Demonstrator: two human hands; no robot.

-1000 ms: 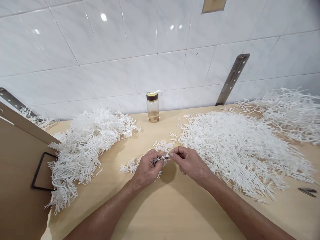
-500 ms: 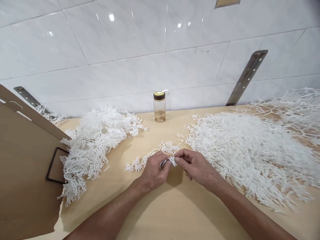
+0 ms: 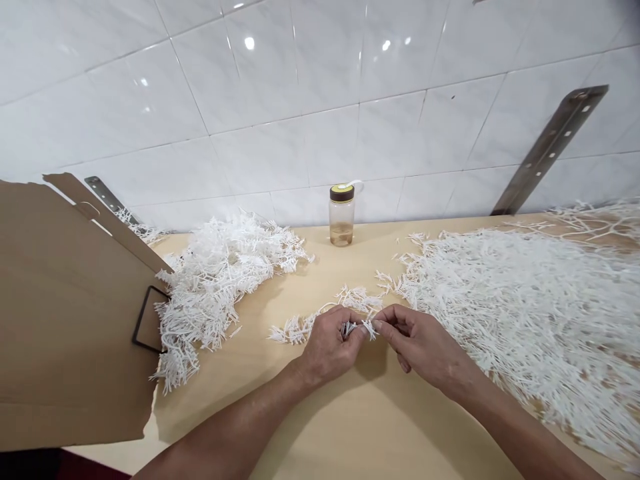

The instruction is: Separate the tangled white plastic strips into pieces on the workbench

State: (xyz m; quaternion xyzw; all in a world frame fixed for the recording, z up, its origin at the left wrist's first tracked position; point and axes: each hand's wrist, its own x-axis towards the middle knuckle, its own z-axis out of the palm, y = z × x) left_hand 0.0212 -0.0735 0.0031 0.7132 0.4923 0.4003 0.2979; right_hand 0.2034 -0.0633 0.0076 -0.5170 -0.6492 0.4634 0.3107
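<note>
At table centre, left hand [image 3: 327, 343] and right hand [image 3: 425, 343] both pinch one white plastic sprig [image 3: 361, 328]. Best gripped close to the joint — short pulls, so nothing scatters.

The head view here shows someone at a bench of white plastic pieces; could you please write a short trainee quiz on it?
1. True or false: the bottle stands upright by the tiled wall.
2. Which pile is larger: A, left pile, or B, right pile?
3. What do the left hand and right hand pinch between them?

Key: 1 true. 2 B. 3 a small white plastic sprig.
</note>
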